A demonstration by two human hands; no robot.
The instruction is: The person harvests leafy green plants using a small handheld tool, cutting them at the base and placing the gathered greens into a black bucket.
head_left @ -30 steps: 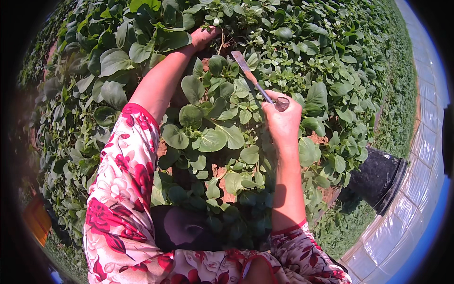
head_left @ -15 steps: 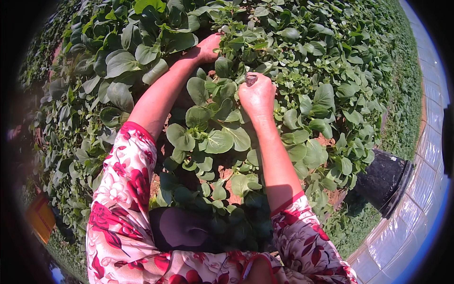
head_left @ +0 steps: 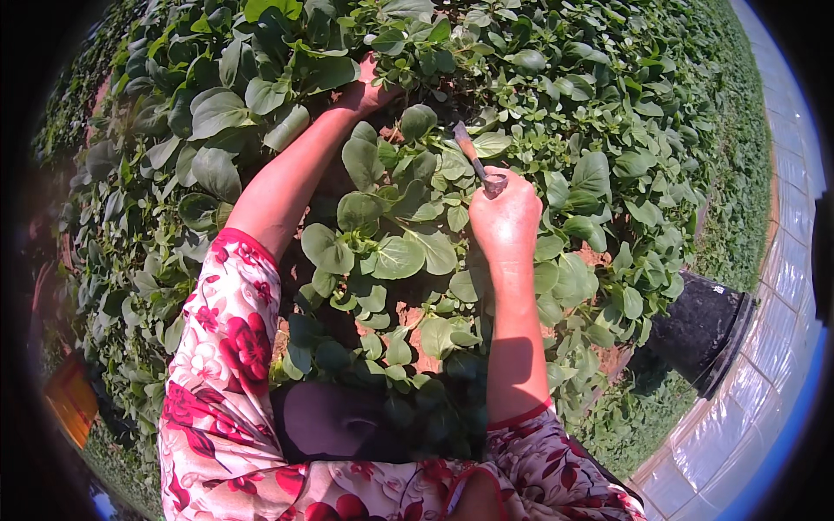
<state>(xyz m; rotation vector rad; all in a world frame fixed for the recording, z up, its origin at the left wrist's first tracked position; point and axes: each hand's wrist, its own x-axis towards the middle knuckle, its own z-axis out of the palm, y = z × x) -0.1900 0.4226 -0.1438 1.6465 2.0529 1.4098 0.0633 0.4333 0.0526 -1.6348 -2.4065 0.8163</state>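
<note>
My left hand (head_left: 368,90) reaches in among the leaves at the top centre. Its fingers are partly covered, and they look closed round the base of a leafy green plant (head_left: 419,43). My right hand (head_left: 508,213), in a fist to the right of centre, grips a small knife-like hand tool (head_left: 470,149). The tool's narrow metal end points up and left from the fist, just above the foliage, and a round metal ring shows at the top of the fist. Between my forearms grow broad-leaved greens (head_left: 395,252) with round, smooth leaves.
Dense green plants spread around both arms, with brown soil (head_left: 426,360) in gaps. A black bucket (head_left: 699,326) lies tipped at the right, beside a strip of shiny plastic sheeting (head_left: 738,408). Something orange-yellow (head_left: 74,399) stands at the lower left. My dark-clad knee (head_left: 343,423) is below.
My right hand has drawn back down and right, uncovering the tool's metal end. The left hand has shifted slightly up and left, and the plant by it has moved.
</note>
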